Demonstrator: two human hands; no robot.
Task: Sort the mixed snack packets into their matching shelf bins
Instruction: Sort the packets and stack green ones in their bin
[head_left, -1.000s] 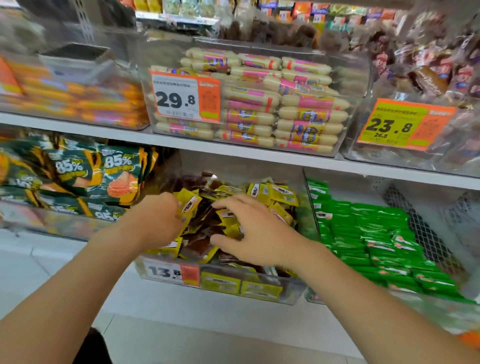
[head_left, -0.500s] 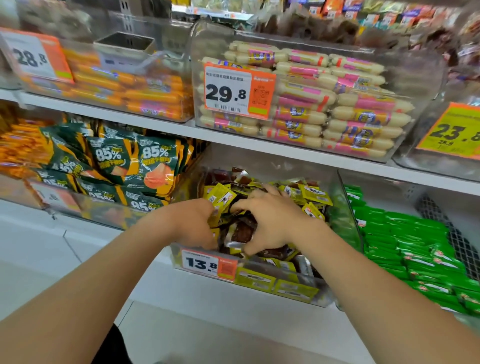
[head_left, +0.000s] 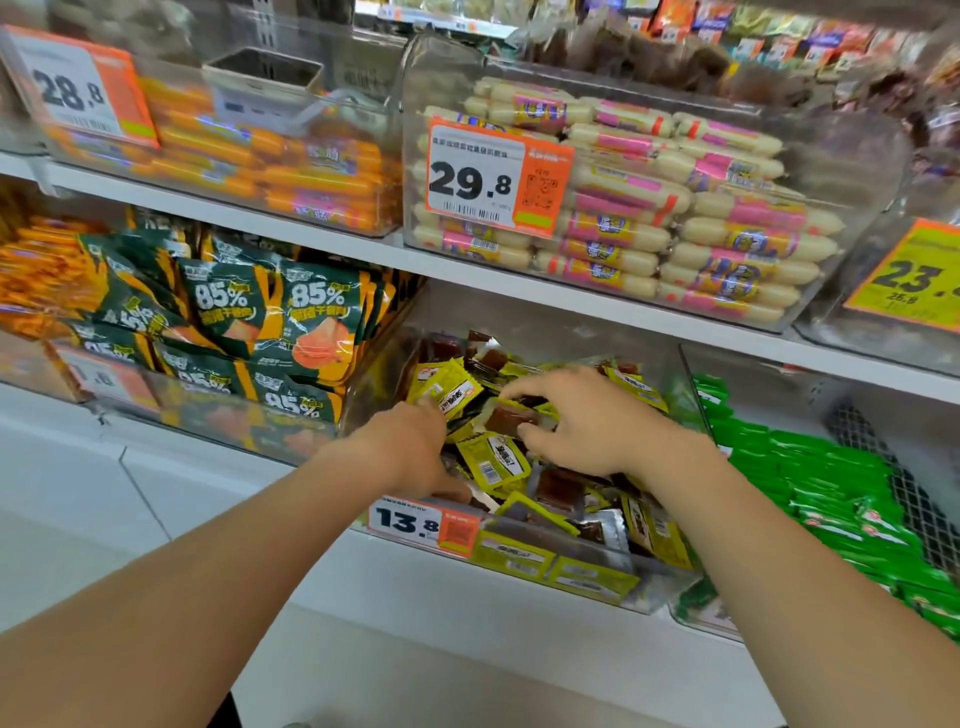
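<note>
A clear shelf bin with a 13.8 price tag holds a loose pile of small yellow packets with brown snack showing through their windows. Both of my hands are inside this bin. My left hand digs into the left side of the pile, its fingers curled round a yellow packet that sticks up above them. My right hand is over the middle of the pile and pinches a brown-window packet between thumb and fingers.
A bin of bright green packets sits to the right, and dark green 85% pouches fill the bin to the left. On the white shelf above stand bins of pale pink-labelled sausages and orange sausages.
The view has shifted closer to the bin. My right hand went from lying flat on the pile to pinching one packet; my left hand stayed gripping at the pile's left side.
</note>
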